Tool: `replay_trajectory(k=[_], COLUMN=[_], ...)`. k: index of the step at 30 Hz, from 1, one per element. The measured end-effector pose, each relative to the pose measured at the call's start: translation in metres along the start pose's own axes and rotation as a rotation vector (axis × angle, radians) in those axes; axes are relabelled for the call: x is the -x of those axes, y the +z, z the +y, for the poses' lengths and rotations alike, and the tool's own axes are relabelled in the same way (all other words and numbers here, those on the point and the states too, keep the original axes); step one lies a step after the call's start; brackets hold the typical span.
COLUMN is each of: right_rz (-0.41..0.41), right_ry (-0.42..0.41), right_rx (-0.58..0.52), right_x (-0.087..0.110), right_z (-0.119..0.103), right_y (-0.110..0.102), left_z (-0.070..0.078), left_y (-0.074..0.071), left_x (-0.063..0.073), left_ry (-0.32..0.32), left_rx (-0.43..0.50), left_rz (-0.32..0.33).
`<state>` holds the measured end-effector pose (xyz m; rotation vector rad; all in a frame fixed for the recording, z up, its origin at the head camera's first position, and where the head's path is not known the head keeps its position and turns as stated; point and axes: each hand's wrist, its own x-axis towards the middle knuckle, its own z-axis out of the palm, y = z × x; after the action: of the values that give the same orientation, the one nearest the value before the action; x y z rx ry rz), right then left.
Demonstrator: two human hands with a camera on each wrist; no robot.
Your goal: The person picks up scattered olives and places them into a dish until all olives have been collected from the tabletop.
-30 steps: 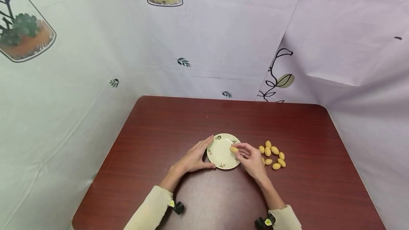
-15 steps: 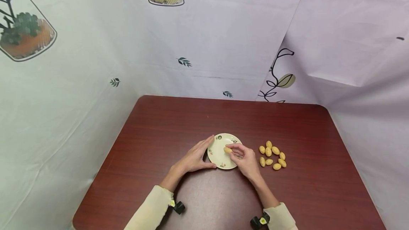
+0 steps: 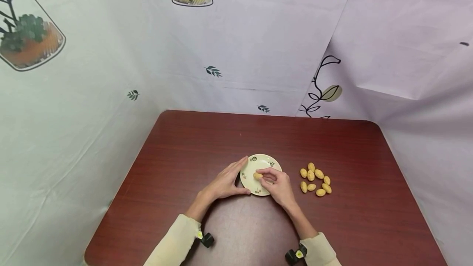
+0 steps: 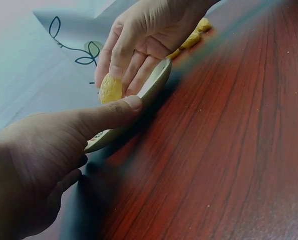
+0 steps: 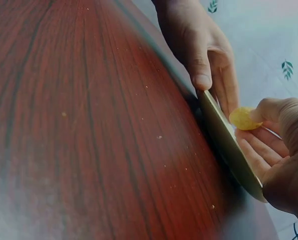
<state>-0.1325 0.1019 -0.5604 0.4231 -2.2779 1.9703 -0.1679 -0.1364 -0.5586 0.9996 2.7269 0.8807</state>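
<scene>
A small pale plate (image 3: 249,180) with printed motifs round its rim lies on the table. My left hand (image 3: 226,180) rests at its left side with straight fingers, the thumb touching the near rim and the fingertips by the far rim. Above the plate my right hand (image 3: 279,186) pinches a wrinkled yellow oval nut-like piece (image 3: 258,175) between thumb and fingers. In the left wrist view this yellow piece (image 4: 111,89) appears raised over the plate, apart from its surface. The right hand (image 5: 294,150) hides part of the plate.
Several similar yellow pieces (image 3: 311,175) lie loose on the dark red wooden table (image 3: 207,143), right of the plate. Pale fabric (image 3: 236,44) with plant drawings hangs behind the table and at its sides. Each wrist carries a small black camera (image 3: 207,240).
My right hand has moved left over the plate with the yellow oval piece, from near the right rim toward the middle. The left hand stays where it was.
</scene>
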Motion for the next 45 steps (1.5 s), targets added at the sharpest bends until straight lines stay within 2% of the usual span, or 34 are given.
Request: replay_trajectory(k=[5,11,15,22,28,35,45], right_rz=[0.015,-0.004,0.003,0.008,-0.002,-0.051,-0.082], right_ry=[0.016,0.058,0.044,0.021,0.036,-0.016,0.022], right_rx=[-0.009,-0.011,0.018,0.045,0.049,0.111,0.173], right_x=[0.0,-0.002,-0.002,-0.004,-0.004,-0.004,-0.004], right_z=[0.0,0.0,0.0,-0.015,-0.006,0.002,0.0], right_y=[0.004,0.008,0.013,0.019,0.018,0.014,0.012], left_z=[0.001,0.001,0.0,0.0,0.001,0.0,0.0], left_y=[0.0,0.0,0.0,0.0,0.0,0.0,0.001], left_x=[0.0,0.0,0.0,-0.001,0.0,0.0,0.001], left_ry=[0.006,0.005,0.005,0.009,0.009,0.02,0.024], left_rx=[0.002,0.005,0.008,0.007,0.002,0.0,0.009], left_rz=[0.004,0.003,0.005,0.005,0.0,0.016,0.025])
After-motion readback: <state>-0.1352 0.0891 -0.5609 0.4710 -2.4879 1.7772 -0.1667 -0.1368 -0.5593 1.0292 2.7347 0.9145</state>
